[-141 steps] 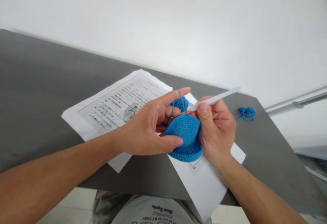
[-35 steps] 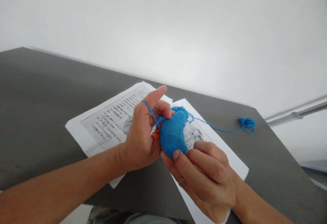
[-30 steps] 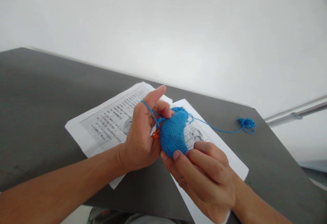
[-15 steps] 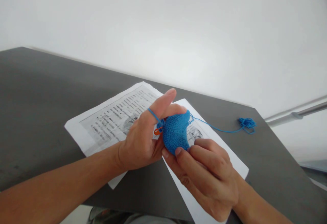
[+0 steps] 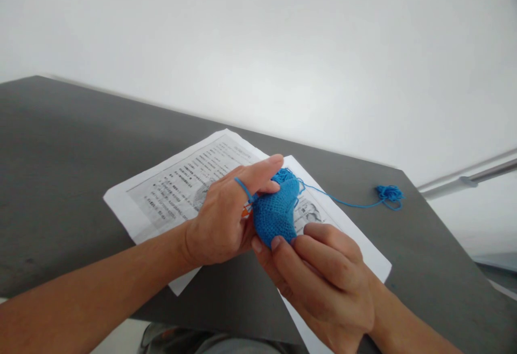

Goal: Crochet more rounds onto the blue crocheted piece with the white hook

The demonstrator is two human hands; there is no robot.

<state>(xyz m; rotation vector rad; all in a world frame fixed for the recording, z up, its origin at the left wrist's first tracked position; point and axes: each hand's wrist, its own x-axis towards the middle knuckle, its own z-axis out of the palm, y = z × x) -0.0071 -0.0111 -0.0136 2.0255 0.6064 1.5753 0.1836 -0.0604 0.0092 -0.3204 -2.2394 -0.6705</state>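
A curved blue crocheted piece (image 5: pixel 274 216) is held between both hands above the printed sheets. My left hand (image 5: pixel 226 214) grips its left side, with a loop of blue yarn (image 5: pixel 244 188) around the index finger. Part of a small orange stitch marker (image 5: pixel 245 212) shows between that hand and the piece. My right hand (image 5: pixel 327 273) pinches the lower edge of the piece between thumb and fingertips. Whether a hook is in the right hand cannot be seen.
Two printed sheets, a left one (image 5: pixel 161 192) and a right one (image 5: pixel 351 241), lie on the dark grey table (image 5: pixel 81 144). A small tangle of blue yarn (image 5: pixel 390 195) rests at the right, its strand running to the crocheted piece. A white wall (image 5: pixel 258 47) stands behind.
The crocheted piece has tipped and shifted slightly left and down, showing more loose stitches at its top. My left index finger has lowered, and less of the orange marker shows.
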